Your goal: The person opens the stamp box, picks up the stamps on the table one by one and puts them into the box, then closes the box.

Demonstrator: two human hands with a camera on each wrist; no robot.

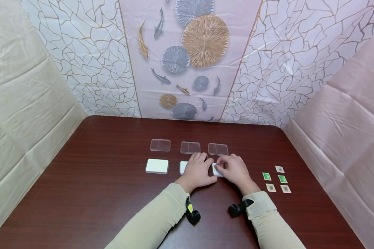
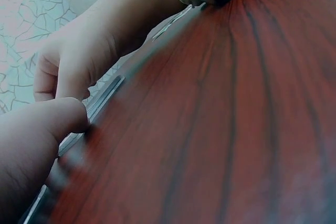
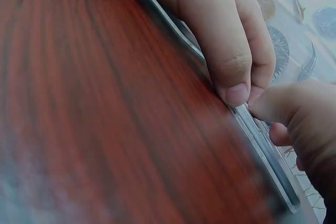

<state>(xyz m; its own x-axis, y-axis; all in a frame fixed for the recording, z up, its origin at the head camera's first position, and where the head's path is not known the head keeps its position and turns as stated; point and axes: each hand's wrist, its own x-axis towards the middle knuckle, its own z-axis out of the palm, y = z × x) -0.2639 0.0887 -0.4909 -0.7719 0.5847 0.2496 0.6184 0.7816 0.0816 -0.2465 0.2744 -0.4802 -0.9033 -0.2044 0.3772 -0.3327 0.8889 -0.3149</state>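
A shallow plastic case with a white inside (image 1: pixel 217 172) lies on the table between my two hands. My left hand (image 1: pixel 197 173) steadies it at its left side, thumb at the near edge and index finger toward the far edge. The left thumb (image 3: pixel 237 90) touches the case's edge in the right wrist view. Over the case, my right hand (image 1: pixel 235 170) has thumb and index tips together at a small stamp-like piece, mostly hidden by the fingers. Left of it, a second white-filled case (image 1: pixel 183 167) shows partly behind the left hand, and a third case (image 1: pixel 157 166) lies farther left.
Three clear lids, left (image 1: pixel 160 145), middle (image 1: pixel 190 147) and right (image 1: pixel 218 149), lie in a row behind the cases. At the right are several small stamp-like squares, among them a green one (image 1: pixel 266 176) and a beige one (image 1: pixel 285 189). Patterned cloth (image 1: pixel 180 83) hangs behind the table.
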